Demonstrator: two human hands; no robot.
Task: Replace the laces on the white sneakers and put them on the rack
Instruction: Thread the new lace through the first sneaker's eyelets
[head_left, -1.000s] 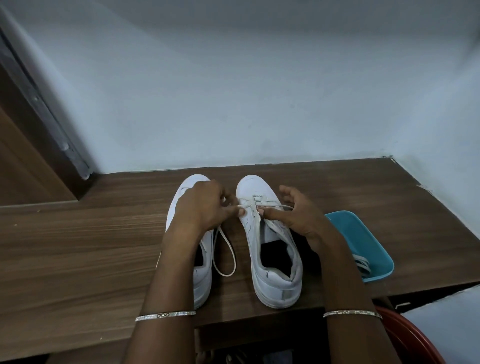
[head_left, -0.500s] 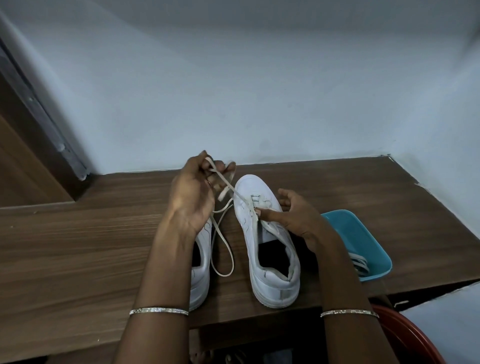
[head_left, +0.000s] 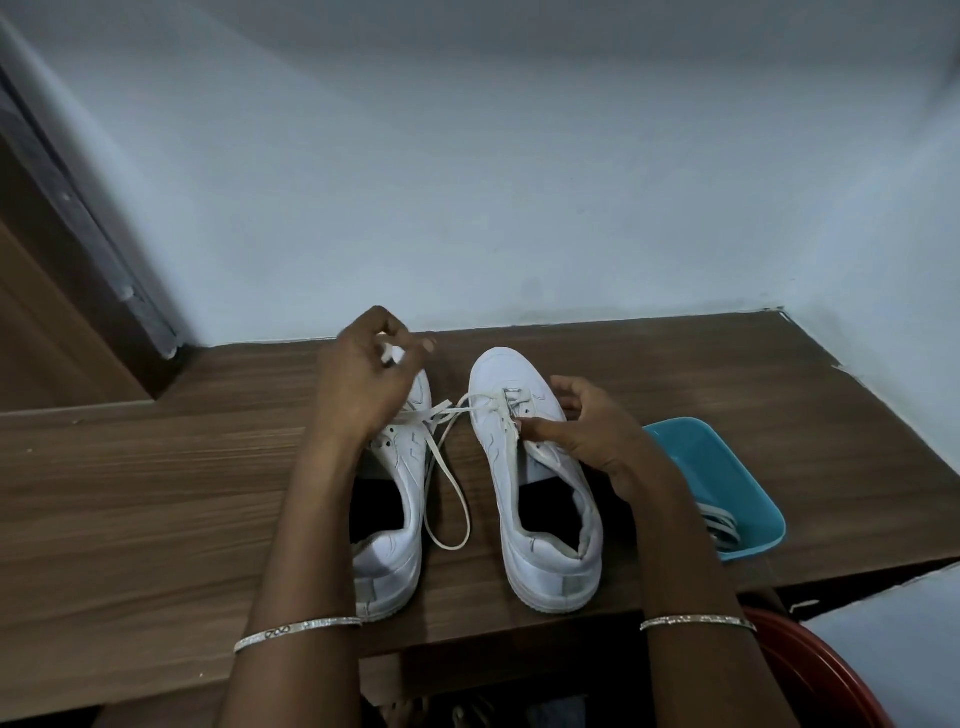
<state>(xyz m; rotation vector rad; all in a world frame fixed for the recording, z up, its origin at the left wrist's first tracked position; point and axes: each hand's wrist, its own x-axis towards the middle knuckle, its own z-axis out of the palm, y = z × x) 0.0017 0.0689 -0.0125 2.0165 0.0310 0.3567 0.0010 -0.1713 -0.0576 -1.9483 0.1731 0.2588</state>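
My left hand (head_left: 371, 379) hovers above the toe of the left sneaker (head_left: 395, 540), pinching one end of the white lace (head_left: 457, 410). The lace runs from the front eyelets of the right sneaker (head_left: 540, 519) and loops on the table (head_left: 156, 493) between the shoes. My right hand (head_left: 592, 436) pinches that sneaker's eyelet edge, and just to its right the blue tray (head_left: 727, 467) holds bundled striped laces (head_left: 719, 525).

Bare left hand (head_left: 363, 379) and forearm, ringed at the wrist by a thin silver-coloured metal bangle (head_left: 296, 630) with a figure-eight motif. Bare right hand (head_left: 587, 441), likewise banded by a slim, finely textured silver-coloured bangle (head_left: 696, 621).
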